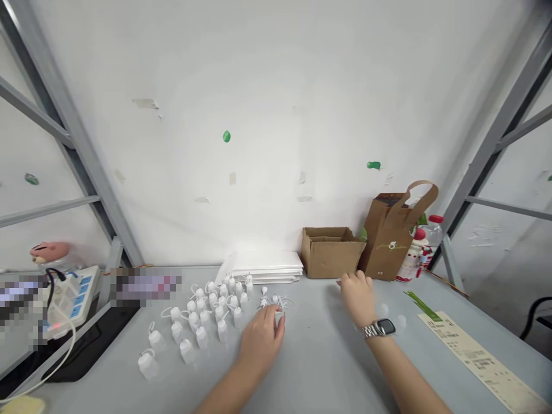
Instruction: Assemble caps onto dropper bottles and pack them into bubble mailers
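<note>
On the bench (321, 359), left hand (262, 335) beside white corded pieces (275, 299); right hand (357, 296) near cardboard box (331, 260); cannot tell either grip

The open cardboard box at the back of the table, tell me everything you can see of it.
The cardboard box is plain brown, low and roughly rectangular, with no print that I can make out. It stands upright on the grey table near the wall, open at the top; its contents are hidden. In the picture, a white stack lies to its left and a brown paper bag stands close on its right. The right hand is in front; contact is unclear.
</note>
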Available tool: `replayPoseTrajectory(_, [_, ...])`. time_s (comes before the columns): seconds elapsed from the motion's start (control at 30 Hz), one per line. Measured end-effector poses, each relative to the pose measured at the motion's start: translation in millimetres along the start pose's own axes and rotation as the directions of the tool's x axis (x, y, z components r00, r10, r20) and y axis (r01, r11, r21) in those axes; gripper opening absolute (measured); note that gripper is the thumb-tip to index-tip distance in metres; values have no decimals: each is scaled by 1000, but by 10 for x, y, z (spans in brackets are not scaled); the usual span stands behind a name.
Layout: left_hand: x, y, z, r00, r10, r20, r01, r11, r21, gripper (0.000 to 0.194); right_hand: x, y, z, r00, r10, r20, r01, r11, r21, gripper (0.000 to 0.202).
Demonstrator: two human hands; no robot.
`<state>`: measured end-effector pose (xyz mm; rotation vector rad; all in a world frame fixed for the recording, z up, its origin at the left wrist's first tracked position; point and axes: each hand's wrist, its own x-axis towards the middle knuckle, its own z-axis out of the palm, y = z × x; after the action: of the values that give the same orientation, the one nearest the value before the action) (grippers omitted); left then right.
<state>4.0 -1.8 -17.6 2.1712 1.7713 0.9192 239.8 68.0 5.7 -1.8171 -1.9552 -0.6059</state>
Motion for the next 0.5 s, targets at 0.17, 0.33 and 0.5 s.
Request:
replayPoseTrajectory(0.17, [24, -75, 62, 999, -35, -14, 31, 975, -221, 33, -107, -441, -165, 990, -104, 97, 60, 924, 378, 23])
replayPoseTrajectory(0.33, [55, -107, 79, 992, -55, 110, 98, 893, -440, 29, -294, -833, -216, 939, -230, 255, -84, 565, 821, 25])
replayPoseTrajectory(0.5, [70, -122, 38, 994, -112, 1, 103, 910, -402, 22, -330, -826, -20, 968, -114, 224, -139, 497, 856, 28])
